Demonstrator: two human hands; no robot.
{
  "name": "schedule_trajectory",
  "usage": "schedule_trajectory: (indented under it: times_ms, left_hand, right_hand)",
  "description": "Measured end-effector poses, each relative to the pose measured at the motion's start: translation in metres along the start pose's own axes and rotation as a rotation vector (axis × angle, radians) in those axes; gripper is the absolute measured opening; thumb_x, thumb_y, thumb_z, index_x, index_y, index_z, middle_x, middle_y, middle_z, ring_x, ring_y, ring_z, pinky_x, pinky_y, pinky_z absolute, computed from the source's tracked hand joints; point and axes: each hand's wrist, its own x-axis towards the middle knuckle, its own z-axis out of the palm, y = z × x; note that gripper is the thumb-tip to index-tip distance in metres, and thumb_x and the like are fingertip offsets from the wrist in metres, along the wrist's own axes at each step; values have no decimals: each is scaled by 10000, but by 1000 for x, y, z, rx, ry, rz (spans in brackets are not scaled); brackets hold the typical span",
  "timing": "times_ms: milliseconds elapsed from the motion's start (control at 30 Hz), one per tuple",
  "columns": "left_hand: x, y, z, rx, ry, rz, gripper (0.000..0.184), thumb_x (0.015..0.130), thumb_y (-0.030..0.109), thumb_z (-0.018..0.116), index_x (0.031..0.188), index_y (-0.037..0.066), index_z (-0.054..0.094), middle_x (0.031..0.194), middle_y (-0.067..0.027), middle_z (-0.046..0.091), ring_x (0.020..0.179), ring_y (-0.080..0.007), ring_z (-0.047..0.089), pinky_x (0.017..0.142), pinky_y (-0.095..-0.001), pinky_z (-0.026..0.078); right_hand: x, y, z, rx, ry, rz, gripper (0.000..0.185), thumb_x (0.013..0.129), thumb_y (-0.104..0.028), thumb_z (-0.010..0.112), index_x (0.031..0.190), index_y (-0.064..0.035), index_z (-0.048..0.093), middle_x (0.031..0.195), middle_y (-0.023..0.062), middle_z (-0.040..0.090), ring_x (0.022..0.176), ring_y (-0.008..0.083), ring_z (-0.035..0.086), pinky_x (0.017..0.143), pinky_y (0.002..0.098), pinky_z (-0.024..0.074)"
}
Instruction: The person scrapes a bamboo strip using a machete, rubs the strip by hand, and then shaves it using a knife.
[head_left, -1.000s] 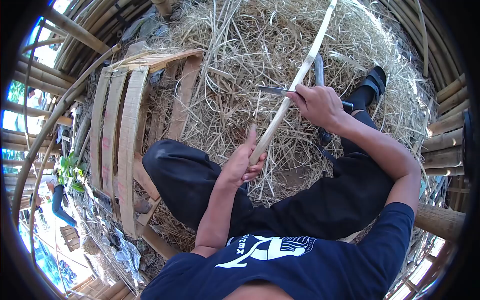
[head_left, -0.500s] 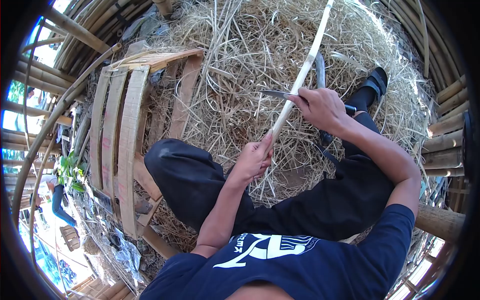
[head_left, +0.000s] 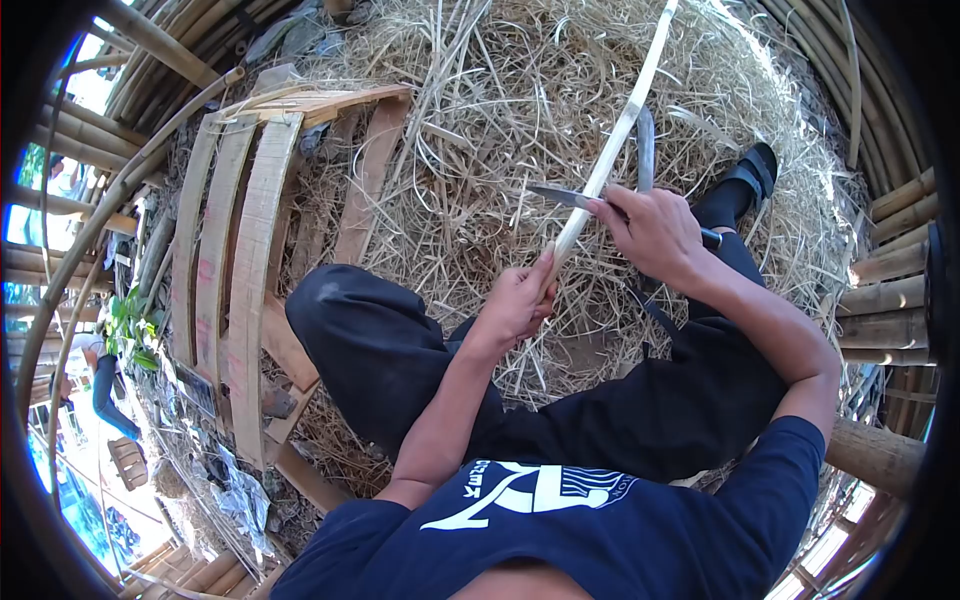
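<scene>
My left hand (head_left: 520,302) is wrapped round the near end of a long pale bamboo strip (head_left: 612,150), thumb on top. The strip slants up and away to the right. My right hand (head_left: 655,232) grips a knife; its dark handle end pokes out by the wrist. The knife blade (head_left: 558,194) lies across the strip, pointing left, a short way above my left hand. My right thumb is at the strip beside the blade. A grey curved bar (head_left: 646,150) lies on the shavings just beyond my right hand.
Bamboo shavings (head_left: 500,130) cover the ground. A slatted wooden pallet (head_left: 262,270) stands at my left, beside my bent knee (head_left: 350,310). My sandalled foot (head_left: 750,175) is at the right. Bamboo poles (head_left: 890,305) line both sides. Another person (head_left: 108,395) is at far left.
Both hands, with the strip and knife, sit slightly further right in the view. The view itself has shifted a little. Both holds are unchanged, and the blade still crosses the strip.
</scene>
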Motion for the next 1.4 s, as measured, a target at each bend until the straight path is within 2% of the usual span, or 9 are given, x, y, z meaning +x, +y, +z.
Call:
schedule_trajectory:
  times_ms: [233, 300, 367, 533, 633, 800, 1133, 1233, 1400]
  left_hand:
    - [12, -6, 0, 72, 86, 59, 517, 937, 539, 484, 681, 91, 484, 478, 61, 376, 332, -36, 291, 311, -207, 209]
    - [24, -8, -3, 56, 80, 97, 510, 939, 528, 488, 682, 87, 487, 483, 56, 387, 333, -36, 293, 312, -208, 212]
    - [32, -9, 2, 69, 36, 141, 504, 941, 516, 493, 683, 82, 490, 488, 51, 398, 334, -37, 296, 312, -209, 215]
    - [22, -12, 0, 126, 87, 142, 486, 952, 494, 486, 699, 79, 493, 487, 47, 388, 328, -43, 292, 314, -205, 230]
    - [21, -10, -1, 106, 29, 155, 488, 953, 502, 477, 703, 83, 493, 489, 52, 383, 326, -44, 287, 312, -207, 235]
    - [16, -6, -2, 56, 11, 100, 482, 956, 506, 468, 709, 91, 491, 498, 62, 375, 322, -36, 279, 307, -197, 236]
    - [13, -3, -5, 26, -11, 102, 470, 958, 496, 470, 717, 94, 494, 503, 64, 381, 325, -26, 285, 302, -183, 234]
    - [12, -3, -5, 20, -33, 107, 466, 957, 491, 475, 718, 92, 493, 505, 62, 383, 328, -28, 290, 304, -185, 238]
    - [15, -7, -7, 19, -25, 106, 460, 958, 486, 477, 725, 89, 492, 509, 59, 385, 329, -29, 289, 306, -185, 244]
  right_hand:
    - [-5, -15, -8, -70, 23, -78, 376, 929, -379, 534, 712, -74, 571, 490, 126, 533, 464, 330, 570, 431, 436, 424]
    - [-10, -51, -26, 111, 80, -309, 272, 890, -283, 615, 737, -67, 552, 495, 127, 510, 477, 335, 555, 436, 428, 391]
    - [9, -49, -38, 203, 180, -239, 263, 879, -230, 644, 721, -37, 562, 464, 113, 472, 408, 296, 506, 423, 408, 351]
    - [16, 15, -30, 273, 100, 227, 403, 944, -380, 526, 780, -23, 616, 528, 153, 518, 504, 322, 557, 488, 420, 395]
    - [12, 44, -3, 156, 32, 199, 468, 943, -450, 497, 869, -6, 624, 621, 161, 575, 588, 330, 591, 569, 431, 430]
    - [12, 36, 12, 107, -204, 57, 620, 910, -586, 461, 955, 33, 454, 718, 221, 588, 695, 351, 608, 663, 444, 465]
    - [6, 51, 22, 32, -144, -251, 604, 914, -567, 448, 1065, 17, 422, 862, 224, 542, 822, 410, 562, 738, 478, 431]
    - [6, 45, 26, 40, -159, -67, 569, 926, -521, 469, 1092, 22, 424, 881, 231, 554, 848, 408, 570, 734, 477, 434]
    - [11, 46, 36, 56, -105, -83, 484, 945, -464, 469, 1024, 13, 436, 817, 236, 571, 800, 421, 581, 693, 497, 431]
